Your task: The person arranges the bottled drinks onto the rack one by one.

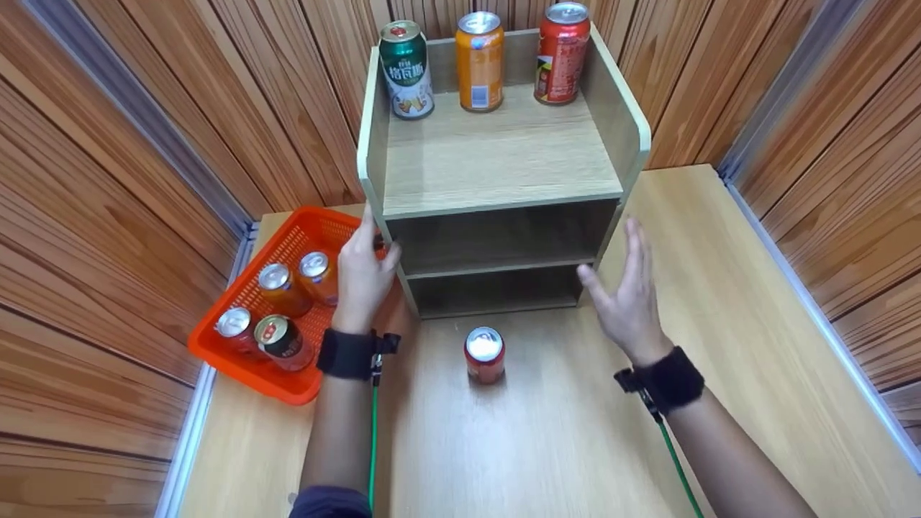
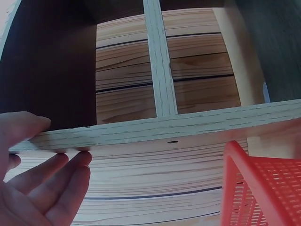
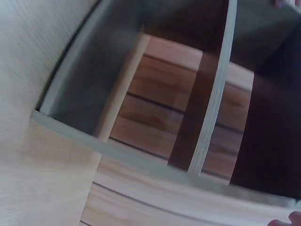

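The pale wood-grain shelf unit [image 1: 496, 158] stands upright on the light wooden table [image 1: 547, 439], behind one round red metal can [image 1: 485, 363]. The left hand [image 1: 365, 270] pinches the unit's left front edge [image 2: 127, 133], thumb inside and fingers outside, probably to keep it steady. The right hand [image 1: 632, 306] is spread beside the right side panel [image 1: 611, 108], fingers straight, thumb apart, maybe for supporting this side; whether it touches, I cannot tell

Shelf [image 1: 496, 165]: pale wood grain, grey-brown inside. Green-and-white can [image 1: 407, 75], white lettering; orange can [image 1: 480, 66]; red can [image 1: 563, 54]. Lone can [image 1: 486, 370]: red, silver lid. Basket [image 1: 248, 378]: orange-red, mesh-patterned. Basket cans [image 1: 284, 295]: two orange, one red, one black-and-red with gold lid. Counter [image 1: 496, 460]: light wood grain. Walls [image 1: 93, 216]: brown planks, dark lines. Wristbands [image 1: 347, 354]: black. Cables [image 1: 373, 439]: green.
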Motion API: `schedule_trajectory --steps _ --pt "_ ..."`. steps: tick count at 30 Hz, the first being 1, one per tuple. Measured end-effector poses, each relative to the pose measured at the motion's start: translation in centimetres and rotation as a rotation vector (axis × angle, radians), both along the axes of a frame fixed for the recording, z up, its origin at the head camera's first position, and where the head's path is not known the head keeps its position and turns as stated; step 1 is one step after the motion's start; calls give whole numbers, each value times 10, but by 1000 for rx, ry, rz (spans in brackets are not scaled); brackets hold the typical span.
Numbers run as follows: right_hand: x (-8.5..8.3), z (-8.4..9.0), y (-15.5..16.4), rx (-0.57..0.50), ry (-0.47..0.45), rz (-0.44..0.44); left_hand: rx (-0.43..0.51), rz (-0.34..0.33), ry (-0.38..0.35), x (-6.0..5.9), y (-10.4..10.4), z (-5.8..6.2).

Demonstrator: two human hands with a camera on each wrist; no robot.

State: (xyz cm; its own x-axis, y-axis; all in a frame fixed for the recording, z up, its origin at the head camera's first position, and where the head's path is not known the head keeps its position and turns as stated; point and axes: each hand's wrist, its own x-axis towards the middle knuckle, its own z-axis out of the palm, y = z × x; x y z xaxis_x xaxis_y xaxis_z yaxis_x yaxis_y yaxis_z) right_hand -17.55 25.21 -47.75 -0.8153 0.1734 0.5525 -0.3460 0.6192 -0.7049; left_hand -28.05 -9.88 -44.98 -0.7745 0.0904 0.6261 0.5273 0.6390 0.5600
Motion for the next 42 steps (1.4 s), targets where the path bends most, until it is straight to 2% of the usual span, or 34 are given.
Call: schedule_trajectory --steps 3,8,10,21,30,42 --pt "8 -7 -7 77 27 54 -5 0 -13 1 0 0" --pt "12 -22 -18 194 80 151 -16 4 -29 2 0 2" --pt "14 -28 -23 230 75 187 -15 11 -33 2 1 3" --pt "16 -61 -59 401 -67 376 -21 95 28 3 12 -1" --pt "15 -88 -83 489 -165 437 -38 121 23 4 11 -1" --pt "9 -105 -96 565 -186 456 -44 127 40 3 12 -2"
